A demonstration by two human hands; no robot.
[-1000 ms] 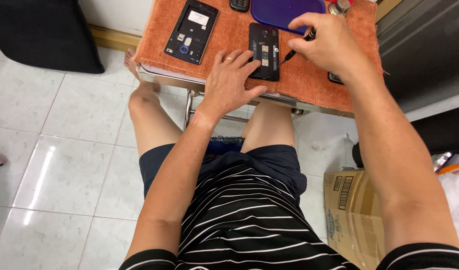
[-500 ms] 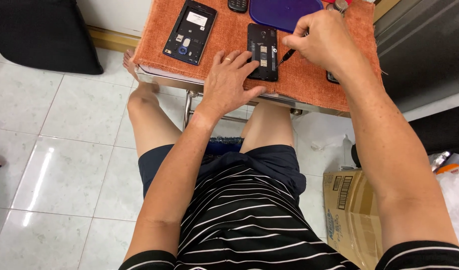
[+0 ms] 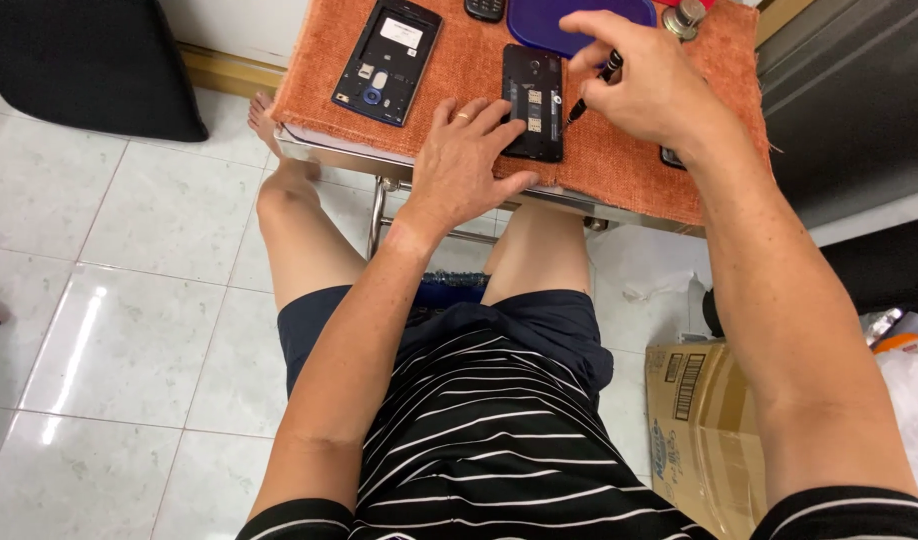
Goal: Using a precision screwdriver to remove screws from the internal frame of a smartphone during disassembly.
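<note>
Opened phone: the black phone (image 3: 534,100) with its back cover off lay flat on the orange cloth (image 3: 459,70), near the front edge of the counter (image 3: 344,150), insides facing up. Small metal bits were visible inside, too small to tell more.

Left hand: the left hand (image 3: 466,160) was spread flat on the cloth, fingers splayed pretty wide, fingertips touching the left edge of the phone and pinning it down. Ring on one finger. Not gripping anything, just pressing.

Right hand: the right hand (image 3: 644,85) was pinched tight around a thin dark screwdriver (image 3: 591,92), held like a pen, tip angled down to the phone's right side. Couldn't tell whether the tip was actually touching.

Second phone: another open phone body (image 3: 387,62) lay off to the left on the same cloth, tilted a bit, with a blue ring part showing. Well apart from both hands.

Purple lid: a rounded purple lid-looking thing (image 3: 554,22) sat just behind the black phone, partly under the right hand.

Other bits: a small metal cap (image 3: 685,16) by the far right corner of the cloth.

Floor: a cardboard box (image 3: 704,430) stood on the white floor tiles (image 3: 129,300), right of the person's knees.
</note>
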